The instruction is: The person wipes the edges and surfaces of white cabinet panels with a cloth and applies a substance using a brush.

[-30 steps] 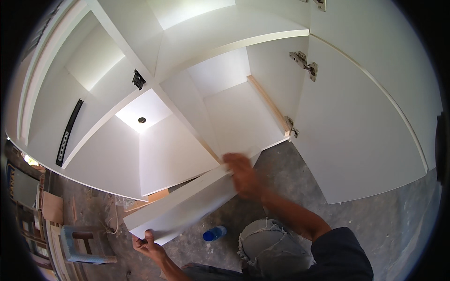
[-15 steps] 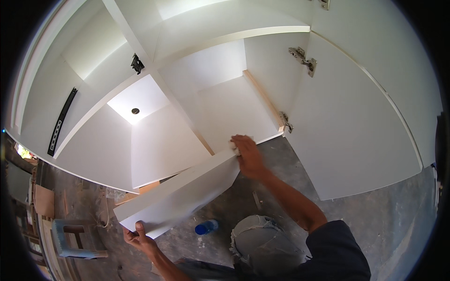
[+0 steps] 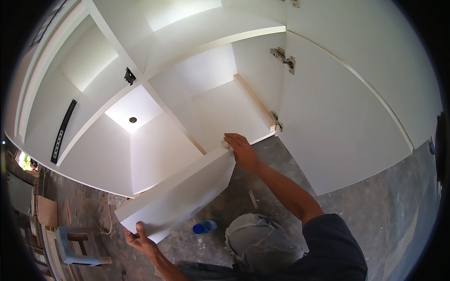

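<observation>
The person's right hand (image 3: 243,152), a motion blur a second ago, now shows sharply at the two-o'clock end of the long white board (image 3: 187,192), its fingers closed over a pale wad (image 3: 227,144) against the upper edge. The left hand (image 3: 139,241) has kept its hold at the eight-o'clock end, thumb on the near face, fingers clamped on the lower corner. The board lies toward seven to eight o'clock from the middle of the view, slanting from eight up to two, tilted, in front of the white cabinet (image 3: 154,96) that spreads from nine to twelve. The right hand's stroke appears to have slowed or reached its limit, so that far end seems to be the part being worked while the left hand steadies the piece. A blue bottle (image 3: 205,227) lies on the floor near six o'clock, apart from the board; the cabinet door (image 3: 347,117) stands open toward three.
</observation>
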